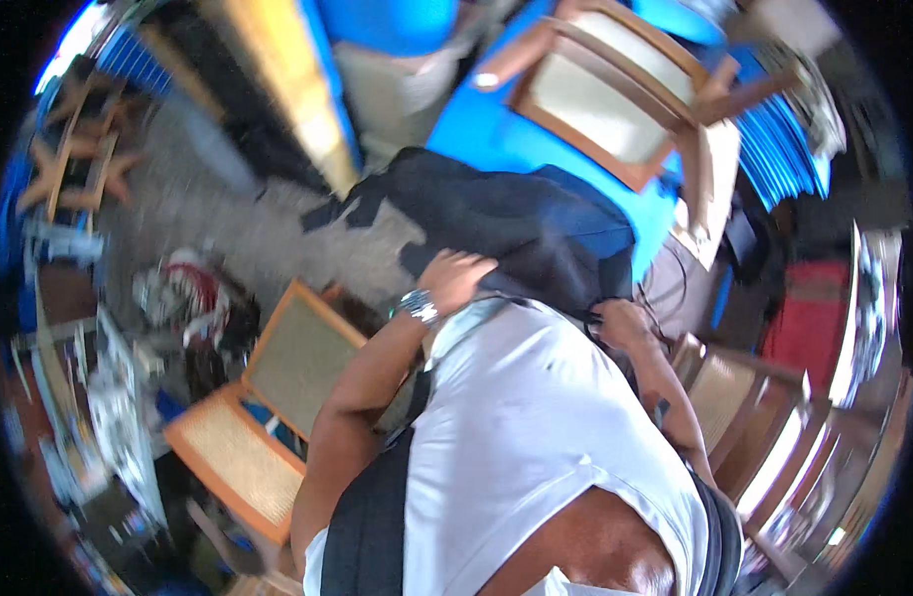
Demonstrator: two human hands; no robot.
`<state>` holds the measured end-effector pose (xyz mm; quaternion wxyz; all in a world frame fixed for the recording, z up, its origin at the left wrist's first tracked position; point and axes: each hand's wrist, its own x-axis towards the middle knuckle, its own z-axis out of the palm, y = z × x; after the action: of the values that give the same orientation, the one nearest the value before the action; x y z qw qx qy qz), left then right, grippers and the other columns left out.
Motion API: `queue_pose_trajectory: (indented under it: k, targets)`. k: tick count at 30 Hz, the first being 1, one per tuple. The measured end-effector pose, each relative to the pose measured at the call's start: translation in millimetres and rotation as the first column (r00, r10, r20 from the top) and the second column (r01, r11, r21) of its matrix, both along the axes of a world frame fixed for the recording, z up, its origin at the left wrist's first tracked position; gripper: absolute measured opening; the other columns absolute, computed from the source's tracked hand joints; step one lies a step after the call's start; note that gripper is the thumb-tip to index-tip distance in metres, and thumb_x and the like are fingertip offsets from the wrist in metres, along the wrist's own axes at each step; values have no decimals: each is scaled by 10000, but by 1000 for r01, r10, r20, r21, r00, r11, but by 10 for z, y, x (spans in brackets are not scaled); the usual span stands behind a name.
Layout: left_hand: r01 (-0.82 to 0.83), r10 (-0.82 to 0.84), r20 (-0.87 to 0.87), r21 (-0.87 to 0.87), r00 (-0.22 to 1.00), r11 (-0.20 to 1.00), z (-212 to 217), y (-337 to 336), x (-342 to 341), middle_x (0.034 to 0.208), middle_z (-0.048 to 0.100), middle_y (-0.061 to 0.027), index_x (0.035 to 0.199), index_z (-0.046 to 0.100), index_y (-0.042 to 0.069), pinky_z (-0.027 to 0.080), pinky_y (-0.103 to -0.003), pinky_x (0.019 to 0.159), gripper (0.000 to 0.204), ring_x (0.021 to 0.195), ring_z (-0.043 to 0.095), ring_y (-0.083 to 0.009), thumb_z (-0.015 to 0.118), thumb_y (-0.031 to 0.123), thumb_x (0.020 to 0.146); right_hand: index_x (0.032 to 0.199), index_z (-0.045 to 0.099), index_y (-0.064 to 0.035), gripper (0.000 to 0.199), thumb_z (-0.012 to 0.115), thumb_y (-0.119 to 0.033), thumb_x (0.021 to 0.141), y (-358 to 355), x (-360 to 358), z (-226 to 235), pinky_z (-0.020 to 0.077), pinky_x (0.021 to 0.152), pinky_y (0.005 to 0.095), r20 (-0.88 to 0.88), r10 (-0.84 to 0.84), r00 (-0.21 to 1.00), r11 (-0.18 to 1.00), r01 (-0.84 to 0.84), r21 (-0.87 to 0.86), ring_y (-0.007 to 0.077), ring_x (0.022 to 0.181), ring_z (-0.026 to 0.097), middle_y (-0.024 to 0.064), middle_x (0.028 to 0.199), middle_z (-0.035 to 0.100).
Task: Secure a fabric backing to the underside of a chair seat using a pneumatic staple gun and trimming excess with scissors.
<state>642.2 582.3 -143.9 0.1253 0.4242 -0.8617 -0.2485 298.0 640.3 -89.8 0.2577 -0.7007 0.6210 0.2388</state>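
Past the white shirt [536, 437] nearest the lens, the left hand [456, 275] lies flat on the dark cloth [516, 223] over the blue desk's [486, 129] near edge, right hand [620, 323] clenching its hem, spreading seemingly half done.

A furniture workshop or storeroom was suggested. Wooden chairs with woven cane panels [302, 358] were seen at lower centre-left, another upturned chair frame [615, 94] at the upper centre. Stacked blue items [779, 149] were seen at upper right, and cluttered oddments [109, 397] along the left edge.
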Motion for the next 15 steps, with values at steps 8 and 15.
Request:
queue_pose_trajectory:
  k: [8,15]
  targets:
    - [-122,141,-194,108,971,987,750,-884,-480,1111,689,-190,1128,678,110,511,-416,910,436,1046,656,-357,501,-77,777,1095,714,-112,248,636,-182,870,520,-1025,622,549,788,413,406,-406,819,840,509,-187,345,906,706,186,949,714]
    - [-292,205,-452,-130,868,948,1898,-2210,-1628,957,698,-185,1035,637,39,520,-391,828,354,961,685,-294,501,-134,757,1138,704,-68,221,602,-114,947,-488,-1562,1763,510,704,263,830,-36,557,-88,825,-558,118,723,599,29,976,697]
